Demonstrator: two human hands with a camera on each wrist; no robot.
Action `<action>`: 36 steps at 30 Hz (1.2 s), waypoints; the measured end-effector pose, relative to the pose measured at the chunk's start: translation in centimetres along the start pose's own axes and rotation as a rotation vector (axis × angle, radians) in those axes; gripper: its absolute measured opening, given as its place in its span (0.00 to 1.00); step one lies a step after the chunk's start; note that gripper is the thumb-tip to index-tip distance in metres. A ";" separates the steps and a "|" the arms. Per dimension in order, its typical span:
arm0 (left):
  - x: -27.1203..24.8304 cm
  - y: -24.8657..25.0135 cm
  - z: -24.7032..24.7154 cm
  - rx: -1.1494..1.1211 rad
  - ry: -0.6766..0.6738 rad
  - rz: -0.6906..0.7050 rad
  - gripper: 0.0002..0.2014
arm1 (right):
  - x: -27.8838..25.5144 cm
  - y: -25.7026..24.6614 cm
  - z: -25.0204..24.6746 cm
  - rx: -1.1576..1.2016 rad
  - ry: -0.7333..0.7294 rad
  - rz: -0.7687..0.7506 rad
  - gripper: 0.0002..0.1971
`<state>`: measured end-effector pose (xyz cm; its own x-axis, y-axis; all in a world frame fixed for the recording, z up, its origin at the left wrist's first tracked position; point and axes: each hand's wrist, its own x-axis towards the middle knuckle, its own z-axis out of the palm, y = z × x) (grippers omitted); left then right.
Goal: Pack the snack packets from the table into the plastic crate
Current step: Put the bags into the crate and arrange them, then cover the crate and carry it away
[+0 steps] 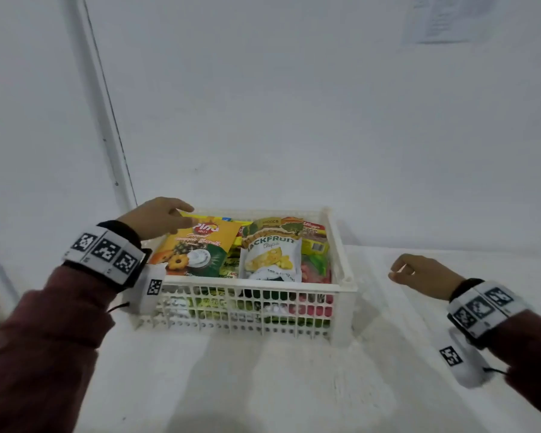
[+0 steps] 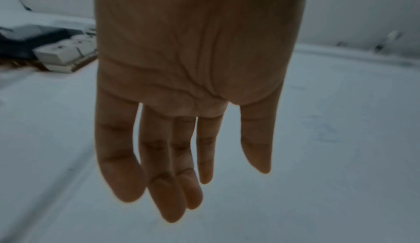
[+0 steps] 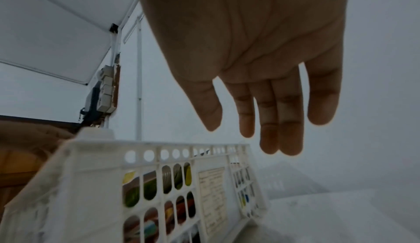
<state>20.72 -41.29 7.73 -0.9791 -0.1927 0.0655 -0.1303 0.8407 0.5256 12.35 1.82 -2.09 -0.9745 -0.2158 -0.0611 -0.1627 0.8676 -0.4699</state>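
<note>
Head view: we look down on a matte white desk [image 1: 294, 385] carrying a white plastic crate [image 1: 250, 304] with lattice walls, packed with glossy snack packets, among them an orange pineapple-biscuit packet [image 1: 197, 248] and a white jackfruit chips pouch [image 1: 272, 257]. Our left hand [image 1: 156, 218] hovers over the crate's far left corner, grip released, fingers straight. Our right hand [image 1: 419, 275] floats right of the crate, apart from it, grip released, fingers loose, holding nothing.

white plastic crate [image 1: 341, 287] | on table | filled with snack packets [image 1: 270, 254]
</note>
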 end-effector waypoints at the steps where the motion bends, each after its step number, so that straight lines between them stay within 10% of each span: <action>1: -0.8 1.8 0.9 -0.032 -0.032 0.057 0.20 | -1.1 0.9 -0.1 -0.026 -0.004 0.019 0.07; 12: -5.8 22.3 21.8 -0.133 -0.468 0.510 0.15 | -10.0 13.5 -3.6 -0.153 -0.015 0.308 0.13; 25: -1.7 29.6 36.0 0.441 -0.462 -0.013 0.30 | -9.4 33.0 -10.9 -0.331 0.108 0.647 0.33; 36: -1.9 30.7 38.2 0.511 -0.374 -0.140 0.27 | -6.8 38.4 -11.9 -0.349 0.065 0.570 0.32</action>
<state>12.56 4.26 -8.69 -0.9237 -0.2063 -0.3229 -0.2285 0.9730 0.0319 10.88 41.98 -9.21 -0.9282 0.3373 -0.1570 0.3507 0.9341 -0.0667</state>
